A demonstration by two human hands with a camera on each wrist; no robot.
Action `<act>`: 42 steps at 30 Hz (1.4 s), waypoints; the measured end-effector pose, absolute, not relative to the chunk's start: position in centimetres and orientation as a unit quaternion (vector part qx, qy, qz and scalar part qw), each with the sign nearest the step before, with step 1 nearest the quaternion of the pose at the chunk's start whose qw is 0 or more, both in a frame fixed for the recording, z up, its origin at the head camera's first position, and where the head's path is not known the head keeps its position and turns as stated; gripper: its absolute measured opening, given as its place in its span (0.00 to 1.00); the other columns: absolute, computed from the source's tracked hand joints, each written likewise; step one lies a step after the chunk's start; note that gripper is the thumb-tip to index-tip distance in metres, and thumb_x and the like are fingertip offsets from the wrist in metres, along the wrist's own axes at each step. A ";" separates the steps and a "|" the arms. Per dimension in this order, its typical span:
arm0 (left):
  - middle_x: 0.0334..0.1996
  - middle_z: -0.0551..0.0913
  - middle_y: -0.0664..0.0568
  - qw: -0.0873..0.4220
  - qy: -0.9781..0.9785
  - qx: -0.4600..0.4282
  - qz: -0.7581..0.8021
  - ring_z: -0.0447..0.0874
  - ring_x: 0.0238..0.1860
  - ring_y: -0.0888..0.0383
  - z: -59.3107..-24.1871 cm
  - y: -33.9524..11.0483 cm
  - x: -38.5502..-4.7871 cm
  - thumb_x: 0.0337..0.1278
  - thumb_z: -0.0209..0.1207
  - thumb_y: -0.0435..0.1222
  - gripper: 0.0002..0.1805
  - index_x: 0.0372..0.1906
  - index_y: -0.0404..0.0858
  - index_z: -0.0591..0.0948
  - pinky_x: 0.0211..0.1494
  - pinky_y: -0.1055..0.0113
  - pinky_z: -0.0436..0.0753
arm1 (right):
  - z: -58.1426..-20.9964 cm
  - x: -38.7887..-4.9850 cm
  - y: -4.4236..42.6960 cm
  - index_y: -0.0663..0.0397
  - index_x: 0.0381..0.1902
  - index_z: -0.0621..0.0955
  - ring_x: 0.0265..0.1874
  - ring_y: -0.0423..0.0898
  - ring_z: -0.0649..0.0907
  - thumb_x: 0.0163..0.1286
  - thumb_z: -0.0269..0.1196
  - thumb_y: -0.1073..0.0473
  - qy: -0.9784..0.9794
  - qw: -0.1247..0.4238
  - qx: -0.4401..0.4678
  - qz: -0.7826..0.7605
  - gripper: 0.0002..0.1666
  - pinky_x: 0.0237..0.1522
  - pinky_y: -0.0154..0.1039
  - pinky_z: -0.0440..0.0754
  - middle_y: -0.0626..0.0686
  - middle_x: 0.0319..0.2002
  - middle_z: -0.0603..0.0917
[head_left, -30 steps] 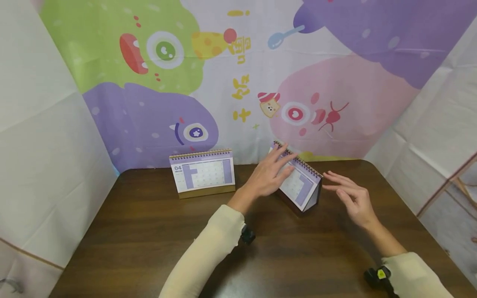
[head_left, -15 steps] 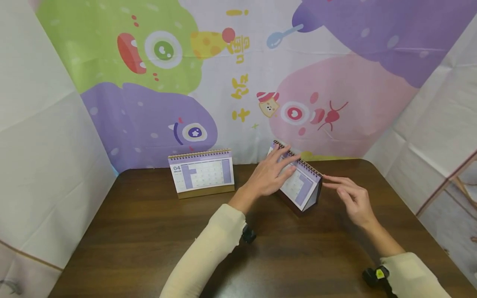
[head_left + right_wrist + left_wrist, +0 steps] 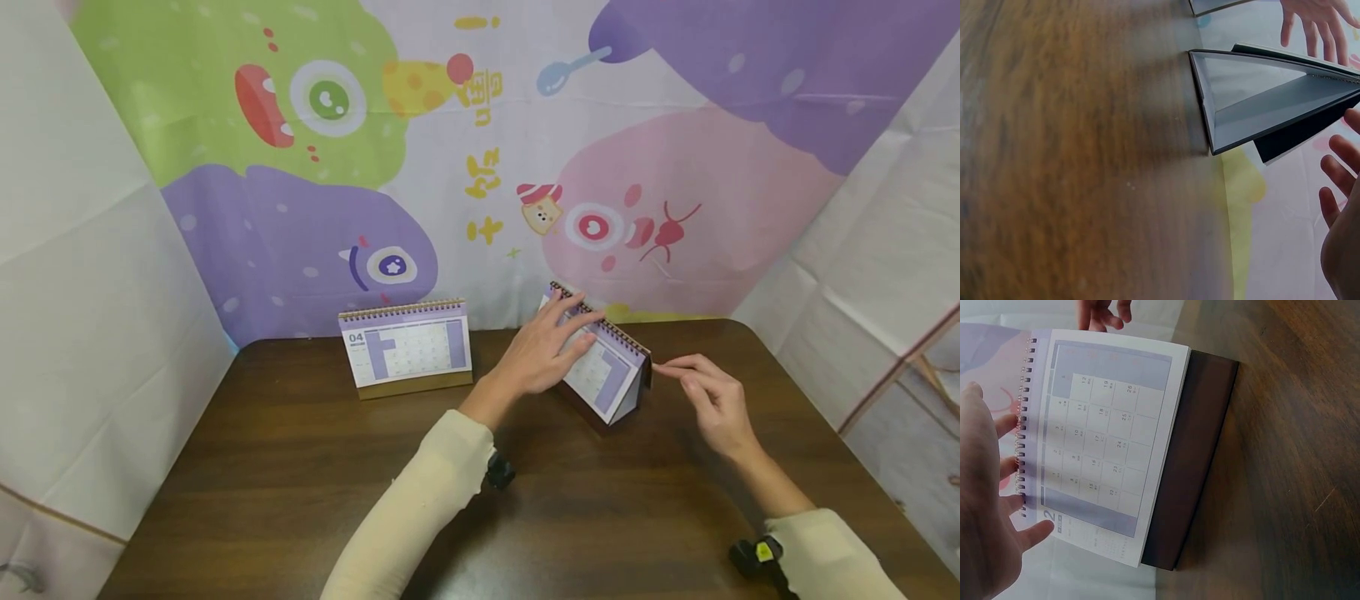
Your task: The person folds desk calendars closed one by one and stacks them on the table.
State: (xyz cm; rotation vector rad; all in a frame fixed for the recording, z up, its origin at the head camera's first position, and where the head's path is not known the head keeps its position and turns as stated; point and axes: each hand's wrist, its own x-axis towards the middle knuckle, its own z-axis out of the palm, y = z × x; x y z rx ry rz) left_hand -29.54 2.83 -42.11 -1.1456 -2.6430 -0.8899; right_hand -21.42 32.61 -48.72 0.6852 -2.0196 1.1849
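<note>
A desk calendar (image 3: pixel 592 379) stands at an angle on the table, its purple-and-white month page facing front. My left hand (image 3: pixel 542 350) reaches over its top, fingers spread. In the left wrist view those fingers (image 3: pixel 1010 465) touch the spiral binding, and the lowest one lies on the page's corner. Beyond the calendar's right edge is my right hand (image 3: pixel 714 404), its fingertips at a dark flap (image 3: pixel 648 372) behind the stand. The right wrist view shows this flap (image 3: pixel 1275 142) tilted away from the hollow triangular stand (image 3: pixel 1254 100), near the right fingers (image 3: pixel 1341 172).
A second desk calendar (image 3: pixel 408 350), showing 04 on a tan base, stands upright to the left. Behind the brown wooden table (image 3: pixel 592 525) hangs a cartoon-printed backdrop (image 3: pixel 480 167). White cloth sides (image 3: pixel 75 208) enclose the left and right.
My right fingertips have come together and shifted slightly down behind the right edge. A dark flap now stands out from the calendar's back there. My left hand has hardly moved.
</note>
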 end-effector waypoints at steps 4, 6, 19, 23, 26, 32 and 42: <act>0.93 0.59 0.50 0.064 -0.875 -0.379 -0.295 0.43 0.97 0.41 -42.1 2.8 -29.5 0.92 0.46 0.54 0.29 0.85 0.54 0.74 0.93 0.31 0.61 | -48.8 -21.3 32.6 0.73 0.48 0.93 0.41 0.31 0.83 0.74 0.56 0.79 -0.777 0.342 0.259 0.461 0.19 0.44 0.25 0.74 0.41 0.45 0.92; 0.93 0.59 0.50 0.064 -0.875 -0.379 -0.295 0.43 0.97 0.41 -42.1 2.8 -29.5 0.92 0.46 0.54 0.29 0.85 0.54 0.74 0.93 0.31 0.61 | -48.9 -21.2 32.6 0.74 0.50 0.92 0.42 0.31 0.86 0.74 0.55 0.79 -0.775 0.335 0.262 0.467 0.19 0.47 0.22 0.76 0.39 0.45 0.94; 0.93 0.60 0.49 0.069 -0.874 -0.380 -0.296 0.45 0.96 0.40 -42.0 2.7 -29.4 0.92 0.47 0.52 0.28 0.85 0.53 0.75 0.94 0.33 0.60 | -49.0 -20.8 32.7 0.78 0.57 0.88 0.56 0.25 0.91 0.76 0.57 0.82 -0.780 0.296 0.274 0.478 0.19 0.62 0.18 0.82 0.30 0.57 0.92; 0.93 0.60 0.50 0.068 -0.876 -0.378 -0.293 0.45 0.96 0.41 -41.9 2.7 -29.3 0.92 0.46 0.53 0.28 0.85 0.54 0.74 0.94 0.34 0.60 | -49.1 -20.9 32.9 0.77 0.57 0.89 0.57 0.24 0.91 0.75 0.59 0.83 -0.783 0.300 0.270 0.473 0.19 0.63 0.17 0.82 0.31 0.57 0.93; 0.93 0.60 0.50 0.067 -0.876 -0.377 -0.293 0.45 0.96 0.41 -41.8 2.7 -29.3 0.92 0.47 0.53 0.28 0.85 0.54 0.74 0.94 0.34 0.60 | -49.0 -20.9 32.9 0.76 0.57 0.89 0.58 0.23 0.90 0.75 0.59 0.83 -0.787 0.304 0.265 0.467 0.19 0.64 0.17 0.81 0.29 0.57 0.93; 0.93 0.60 0.49 0.068 -0.875 -0.378 -0.294 0.45 0.96 0.41 -41.9 2.7 -29.3 0.91 0.47 0.53 0.28 0.85 0.55 0.74 0.94 0.34 0.60 | -48.7 -20.7 32.5 0.72 0.55 0.91 0.56 0.22 0.90 0.77 0.60 0.81 -0.793 0.312 0.233 0.469 0.18 0.62 0.16 0.81 0.30 0.55 0.93; 0.93 0.61 0.51 0.067 -0.878 -0.374 -0.290 0.45 0.96 0.42 -41.9 2.6 -29.3 0.92 0.47 0.53 0.28 0.85 0.55 0.74 0.94 0.35 0.61 | -48.6 -21.0 32.3 0.67 0.53 0.93 0.35 0.25 0.79 0.80 0.60 0.78 -0.805 0.345 0.162 0.454 0.17 0.45 0.19 0.73 0.18 0.52 0.88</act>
